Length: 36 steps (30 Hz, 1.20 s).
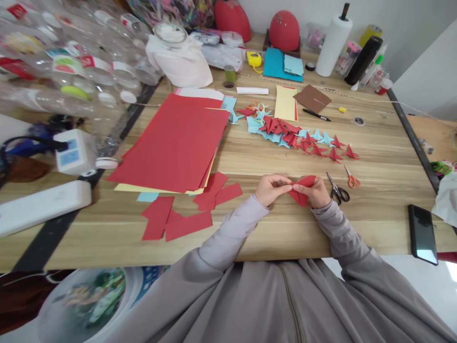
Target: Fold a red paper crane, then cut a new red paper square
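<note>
A small folded piece of red paper (302, 196) is held between both hands above the front of the wooden table. My left hand (272, 188) pinches its left end between thumb and fingers. On the right side, my right hand (315, 191) grips the same paper, with the thumb on top. Folded red paper cranes (278, 126) and light blue ones (317, 135) lie in a cluster beyond the hands. Left of them rests a stack of large red sheets (174, 143), and cut red strips (189, 226) lie in front of it.
Black scissors (339, 193) and orange scissors (352, 181) lie just right of my right hand. A phone (422, 233) sits at the right edge. Plastic bottles (96, 71) crowd the left. A paper roll (333, 46) stands at the back, near a yellow tape measure (253, 59).
</note>
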{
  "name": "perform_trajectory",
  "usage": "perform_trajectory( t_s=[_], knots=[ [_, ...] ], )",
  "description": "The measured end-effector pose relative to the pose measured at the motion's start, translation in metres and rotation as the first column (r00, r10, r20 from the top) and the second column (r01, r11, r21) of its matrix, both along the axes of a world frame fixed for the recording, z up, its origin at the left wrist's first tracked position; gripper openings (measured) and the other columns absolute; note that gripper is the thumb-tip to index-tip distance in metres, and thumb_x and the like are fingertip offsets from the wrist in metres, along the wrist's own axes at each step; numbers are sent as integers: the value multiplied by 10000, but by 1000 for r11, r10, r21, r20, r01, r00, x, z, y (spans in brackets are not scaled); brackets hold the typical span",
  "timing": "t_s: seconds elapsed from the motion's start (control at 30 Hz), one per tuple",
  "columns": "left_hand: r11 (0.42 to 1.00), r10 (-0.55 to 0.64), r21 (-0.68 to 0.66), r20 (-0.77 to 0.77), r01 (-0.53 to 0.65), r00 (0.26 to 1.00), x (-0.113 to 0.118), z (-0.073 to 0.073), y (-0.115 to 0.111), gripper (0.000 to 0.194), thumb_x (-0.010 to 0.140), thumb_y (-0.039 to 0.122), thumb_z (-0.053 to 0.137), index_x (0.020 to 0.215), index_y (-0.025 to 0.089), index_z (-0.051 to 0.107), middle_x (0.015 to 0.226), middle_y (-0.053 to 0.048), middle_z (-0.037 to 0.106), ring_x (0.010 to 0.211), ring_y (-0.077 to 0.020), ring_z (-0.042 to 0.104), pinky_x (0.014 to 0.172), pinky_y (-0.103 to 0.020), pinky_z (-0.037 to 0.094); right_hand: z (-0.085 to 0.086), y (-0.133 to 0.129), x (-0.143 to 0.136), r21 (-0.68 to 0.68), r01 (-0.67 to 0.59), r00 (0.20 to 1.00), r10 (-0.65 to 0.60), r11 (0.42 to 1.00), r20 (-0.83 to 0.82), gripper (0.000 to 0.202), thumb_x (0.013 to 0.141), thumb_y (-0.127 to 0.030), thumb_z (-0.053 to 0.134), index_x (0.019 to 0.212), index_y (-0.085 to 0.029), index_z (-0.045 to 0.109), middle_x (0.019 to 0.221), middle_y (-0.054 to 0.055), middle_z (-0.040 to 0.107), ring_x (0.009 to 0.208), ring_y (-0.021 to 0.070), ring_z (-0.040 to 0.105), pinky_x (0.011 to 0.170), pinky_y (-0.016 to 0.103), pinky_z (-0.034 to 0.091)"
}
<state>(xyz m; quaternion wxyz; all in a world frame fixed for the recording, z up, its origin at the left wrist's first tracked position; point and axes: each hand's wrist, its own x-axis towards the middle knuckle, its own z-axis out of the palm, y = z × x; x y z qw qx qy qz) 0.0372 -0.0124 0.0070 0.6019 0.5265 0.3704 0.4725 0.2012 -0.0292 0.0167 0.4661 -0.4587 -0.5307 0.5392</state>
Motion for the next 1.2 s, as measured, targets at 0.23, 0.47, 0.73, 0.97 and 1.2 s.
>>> perform_trajectory(
  t_s=[0.23,0.47,0.73,0.97,1.2],
  knots=[
    [999,-11,-47,33,13,999,1,1,0,261,560,382,780,603,148,673,588,-19,644,568,-117,565,588,-262,464,-3,1,1,17,-5,1000,6,1000,-11,241,633,-306,773,515,-157,625,521,-25,566,488,87,485,476,228,382],
    [996,29,-85,19,-28,999,1,0,0,222,569,346,776,626,151,688,575,-17,649,538,-114,563,572,-262,462,-3,1,-1,-6,41,999,-41,999,-33,226,633,-317,775,561,-154,635,533,-24,576,503,85,486,485,221,393],
    [999,46,-8,-10,-46,999,1,1,0,157,602,296,761,653,158,707,664,-36,680,616,-120,580,603,-252,441,-2,0,-1,46,17,1000,-18,999,12,227,666,-331,750,569,-155,645,553,-5,598,526,101,511,504,238,408],
    [999,48,-26,5,-48,999,1,-1,-1,175,611,321,752,622,157,694,617,-25,656,591,-119,559,599,-258,429,-5,1,0,64,2,1000,-3,998,25,217,668,-325,751,582,-155,646,564,-6,587,531,101,503,504,240,398],
    [998,39,41,-13,-39,999,1,2,0,209,652,334,723,571,150,663,558,-4,603,546,-97,498,559,-243,382,-3,-1,-2,69,-36,997,31,997,72,251,674,-351,742,559,-160,626,530,-20,545,515,94,470,502,239,386]
  ],
)
